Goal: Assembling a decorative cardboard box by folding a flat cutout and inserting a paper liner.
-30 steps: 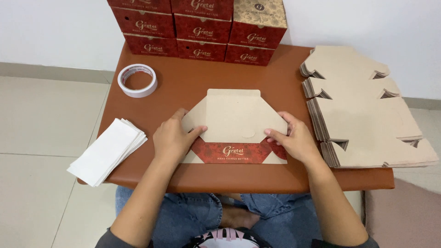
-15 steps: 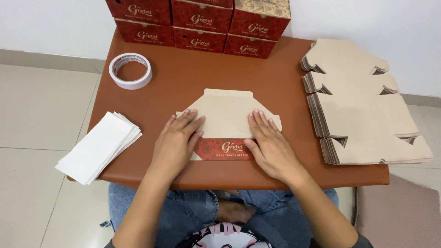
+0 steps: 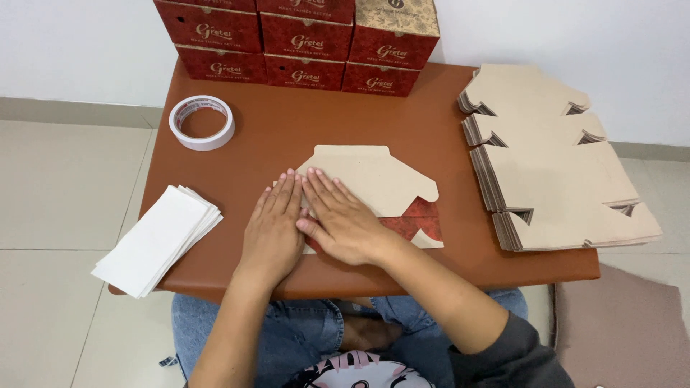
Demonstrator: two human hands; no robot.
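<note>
A flat, unfolded cardboard box blank [image 3: 381, 183], plain brown with a red printed panel showing at its lower right, lies on the brown table [image 3: 323, 133]. My left hand [image 3: 275, 226] presses flat on the blank's left part, fingers together and stretched out. My right hand [image 3: 343, 219] lies flat beside it, thumb touching the left hand, palm down on the blank's left half. Neither hand grips anything.
A roll of white tape [image 3: 202, 122] sits at the table's left back. A stack of white paper sheets [image 3: 158, 238] overhangs the front left corner. Several assembled red boxes [image 3: 302, 39] stand along the back edge. A pile of flat brown blanks [image 3: 553, 162] covers the right side.
My right hand has slid left across the blank to meet the left hand, uncovering the red panel at the right. The left hand stays on the left part.
</note>
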